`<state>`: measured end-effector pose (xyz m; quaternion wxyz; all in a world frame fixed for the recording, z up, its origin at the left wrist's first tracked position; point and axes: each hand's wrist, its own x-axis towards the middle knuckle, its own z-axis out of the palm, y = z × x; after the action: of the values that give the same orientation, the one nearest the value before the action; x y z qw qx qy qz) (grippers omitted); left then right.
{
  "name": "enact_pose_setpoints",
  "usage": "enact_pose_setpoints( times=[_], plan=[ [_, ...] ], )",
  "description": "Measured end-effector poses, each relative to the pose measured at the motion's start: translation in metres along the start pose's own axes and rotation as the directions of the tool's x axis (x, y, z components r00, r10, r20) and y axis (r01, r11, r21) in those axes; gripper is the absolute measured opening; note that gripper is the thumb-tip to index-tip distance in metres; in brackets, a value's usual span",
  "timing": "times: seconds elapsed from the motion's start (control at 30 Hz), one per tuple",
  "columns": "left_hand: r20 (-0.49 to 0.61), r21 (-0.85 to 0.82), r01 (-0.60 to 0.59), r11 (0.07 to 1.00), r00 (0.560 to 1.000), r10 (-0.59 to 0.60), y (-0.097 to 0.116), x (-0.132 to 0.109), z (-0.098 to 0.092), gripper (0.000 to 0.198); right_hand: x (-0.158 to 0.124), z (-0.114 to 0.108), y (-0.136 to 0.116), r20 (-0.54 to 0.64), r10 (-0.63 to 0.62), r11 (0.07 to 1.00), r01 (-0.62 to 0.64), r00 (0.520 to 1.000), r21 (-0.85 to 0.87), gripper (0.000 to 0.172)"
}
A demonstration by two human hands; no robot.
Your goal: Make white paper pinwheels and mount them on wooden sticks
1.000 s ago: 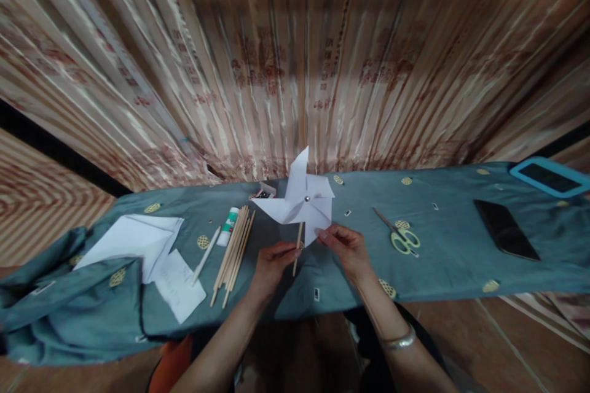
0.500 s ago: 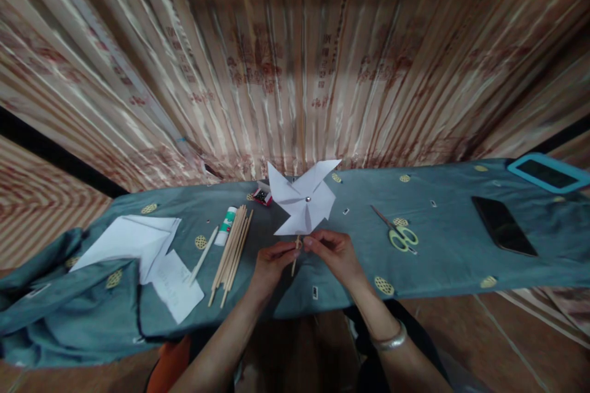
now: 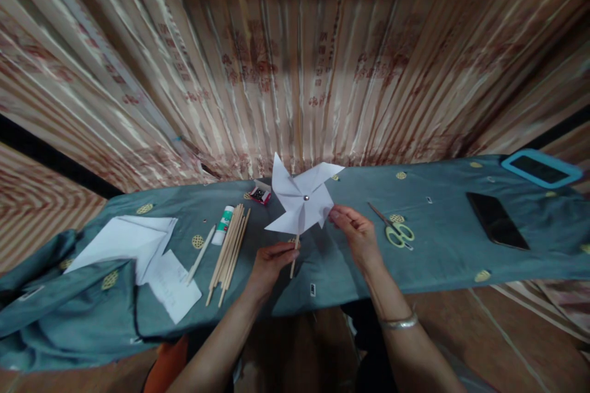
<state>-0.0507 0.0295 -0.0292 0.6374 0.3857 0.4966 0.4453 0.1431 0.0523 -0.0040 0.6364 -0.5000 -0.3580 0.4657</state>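
Your left hand point(image 3: 271, 264) pinched the thin wooden stick point(image 3: 297, 242) of a white paper pinwheel point(image 3: 288, 212) between thumb and fingers, holding it up in front of you over the cloth-covered surface point(image 3: 442, 245). Your right hand point(image 3: 358, 236), a silver bangle point(image 3: 400, 323) on its wrist, touched the right edge of the paper with its fingertips; whether they gripped it or merely brushed it could not be told at this size. A round metal pin head point(image 3: 306, 198) marked the pinwheel's center. To your left lay a bundle of wooden sticks point(image 3: 228, 255), a glue stick point(image 3: 223, 225), a white pencil point(image 3: 201, 255) and folded paper point(image 3: 120, 239); to your right, green-handled scissors point(image 3: 399, 234) and a dark phone point(image 3: 496, 221). A small red box point(image 3: 261, 195) sat just beyond the sticks.
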Motion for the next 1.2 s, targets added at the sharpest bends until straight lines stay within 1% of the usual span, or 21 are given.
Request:
enact_pose_setpoints(
  times=[0.13,0.2,0.43,0.63,0.73,0.87,0.97,1.07,1.13,1.17,1.2],
  plan=[
    [-0.024,-0.003,-0.018,1.0,1.0,0.018,0.001,0.001,0.0,0.027,-0.004,0.003,0.001,0.008,0.047,0.998,-0.048,0.999,0.038,0.032],
    [-0.034,0.0,-0.017,1.0,0.999,0.017,0.002,0.001,0.0,0.028,-0.006,0.004,0.0,0.03,0.06,0.997,-0.061,0.998,0.043,0.031],
    [-0.038,-0.013,-0.03,0.999,0.999,0.03,0.002,0.002,0.001,0.028,-0.015,0.011,-0.001,0.117,0.101,0.995,-0.103,0.988,0.013,0.031],
    [-0.048,0.009,-0.03,0.999,0.998,0.031,0.002,0.002,0.001,0.029,-0.02,0.018,-0.001,0.178,0.103,0.995,-0.102,0.979,-0.017,0.03],
    [-0.026,0.019,-0.036,0.999,0.999,0.037,0.001,0.001,0.001,0.03,-0.023,0.02,0.001,0.204,0.112,0.994,-0.112,0.972,-0.015,0.031],
    [0.009,-0.017,-0.038,0.999,0.999,0.038,-0.001,0.001,0.002,0.032,-0.026,0.024,0.005,0.241,0.106,0.994,-0.099,0.965,-0.042,0.032],
    [0.011,-0.029,-0.044,0.999,0.999,0.044,0.001,0.001,0.004,0.032,-0.03,0.028,0.006,0.31,0.081,0.995,-0.062,0.947,-0.074,0.032],
    [0.028,0.01,-0.059,0.998,0.998,0.059,0.004,0.0,0.004,0.026,-0.036,0.031,0.004,0.433,0.09,0.993,-0.045,0.897,-0.111,0.029],
    [0.022,0.034,-0.058,0.998,0.998,0.058,0.005,0.0,0.004,0.025,-0.036,0.028,0.001,0.479,0.095,0.99,-0.034,0.873,-0.135,0.028],
    [0.01,0.033,-0.054,0.998,0.998,0.054,0.004,0.0,0.004,0.024,-0.035,0.025,-0.001,0.473,0.087,0.989,-0.021,0.877,-0.143,0.028],
    [-0.005,0.027,-0.05,0.998,0.999,0.05,0.004,0.0,0.003,0.025,-0.033,0.021,-0.003,0.447,0.07,0.989,-0.005,0.892,-0.146,0.029]
  ],
)
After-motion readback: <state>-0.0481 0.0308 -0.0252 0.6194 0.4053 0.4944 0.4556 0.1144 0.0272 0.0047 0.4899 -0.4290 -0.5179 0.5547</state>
